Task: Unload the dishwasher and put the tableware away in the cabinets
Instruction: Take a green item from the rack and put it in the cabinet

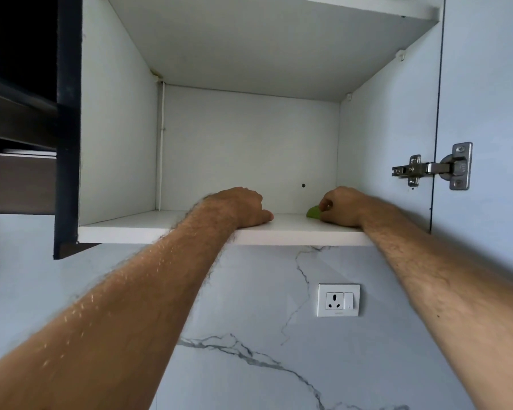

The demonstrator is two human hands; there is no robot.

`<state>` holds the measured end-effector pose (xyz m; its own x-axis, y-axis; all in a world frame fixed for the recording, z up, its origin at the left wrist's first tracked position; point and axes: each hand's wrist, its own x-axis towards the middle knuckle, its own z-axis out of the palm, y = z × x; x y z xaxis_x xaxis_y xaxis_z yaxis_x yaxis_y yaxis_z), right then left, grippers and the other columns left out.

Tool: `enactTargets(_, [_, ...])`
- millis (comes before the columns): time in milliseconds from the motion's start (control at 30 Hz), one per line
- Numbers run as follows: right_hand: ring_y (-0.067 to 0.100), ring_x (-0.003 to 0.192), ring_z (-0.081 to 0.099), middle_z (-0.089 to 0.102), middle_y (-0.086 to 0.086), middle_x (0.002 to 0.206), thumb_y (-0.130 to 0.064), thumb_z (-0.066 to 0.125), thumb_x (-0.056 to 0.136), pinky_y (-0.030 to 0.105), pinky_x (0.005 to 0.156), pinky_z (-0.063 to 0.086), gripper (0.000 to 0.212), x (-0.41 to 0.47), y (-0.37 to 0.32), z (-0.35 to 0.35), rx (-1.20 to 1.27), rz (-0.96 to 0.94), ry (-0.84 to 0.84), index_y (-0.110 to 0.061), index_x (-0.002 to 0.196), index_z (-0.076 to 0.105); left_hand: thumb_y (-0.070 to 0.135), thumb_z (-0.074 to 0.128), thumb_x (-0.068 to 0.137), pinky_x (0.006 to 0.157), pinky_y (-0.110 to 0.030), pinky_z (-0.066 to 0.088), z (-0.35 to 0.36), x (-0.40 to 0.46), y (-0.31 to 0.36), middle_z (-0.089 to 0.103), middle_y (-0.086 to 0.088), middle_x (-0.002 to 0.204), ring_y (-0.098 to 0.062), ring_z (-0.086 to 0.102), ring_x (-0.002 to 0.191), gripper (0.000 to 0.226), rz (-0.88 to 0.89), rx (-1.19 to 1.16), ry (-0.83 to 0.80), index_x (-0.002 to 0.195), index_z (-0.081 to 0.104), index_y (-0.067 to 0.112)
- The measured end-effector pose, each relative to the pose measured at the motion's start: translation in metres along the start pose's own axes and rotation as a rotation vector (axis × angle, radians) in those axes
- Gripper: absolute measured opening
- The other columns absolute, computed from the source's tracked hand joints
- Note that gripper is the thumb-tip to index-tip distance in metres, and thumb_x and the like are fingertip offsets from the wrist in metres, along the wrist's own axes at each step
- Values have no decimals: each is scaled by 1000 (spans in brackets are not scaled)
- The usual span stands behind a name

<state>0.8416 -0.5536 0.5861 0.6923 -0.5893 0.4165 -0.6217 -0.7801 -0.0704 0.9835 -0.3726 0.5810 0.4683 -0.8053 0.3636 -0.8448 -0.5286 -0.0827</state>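
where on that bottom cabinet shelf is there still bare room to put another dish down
The shelf is bare on its left part, from the left wall to the left hand, and along the back behind both hands. A narrow bare strip lies between the hands. The right end is crowded: the right hand holds a green item there.
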Motion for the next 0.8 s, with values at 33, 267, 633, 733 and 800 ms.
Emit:
enactTargets(33, [25, 125, 50, 51, 6, 139, -36, 57, 95, 33, 104, 40, 41, -3, -1, -1, -7, 2, -15, -19, 131, 60, 54, 38, 100, 113, -39, 27, 0, 0, 0, 33, -8, 156, -25, 31, 142, 62, 1, -3, -1, 149, 37, 16])
enactTargets(267, [25, 145, 30, 29, 5, 160, -56, 32, 87, 46, 119, 22, 73, 18, 5, 7, -87, 95, -248, -21, 151, 37, 53, 40, 99, 114, -39, 27, 1, 3, -1, 34, -8, 155, -25, 30, 143, 61, 7, -13, 7, 149, 37, 17])
enactTargets(633, [28, 121, 53, 55, 5, 137, -63, 40, 68, 48, 105, 40, 72, 15, 9, 6, -69, 172, -167, -22, 125, 59, 48, 43, 100, 115, -38, 28, 0, 2, -1, 31, -10, 157, -25, 31, 143, 62, 49, -21, 65, 151, 32, 15])
enactTargets(733, [27, 106, 57, 61, 6, 123, -61, 47, 71, 45, 99, 46, 64, 9, 5, 2, -48, 180, -98, -20, 116, 63, 48, 43, 100, 115, -38, 27, 1, 3, -2, 31, -10, 157, -25, 30, 143, 62, 50, -22, 64, 151, 32, 15])
enactTargets(800, [24, 98, 58, 63, 4, 112, -57, 56, 74, 42, 94, 50, 55, 5, 3, -2, -44, 192, -63, -19, 113, 66, 48, 44, 100, 115, -38, 27, 1, 4, -4, 32, -9, 157, -25, 31, 143, 62, 45, -26, 63, 151, 33, 16])
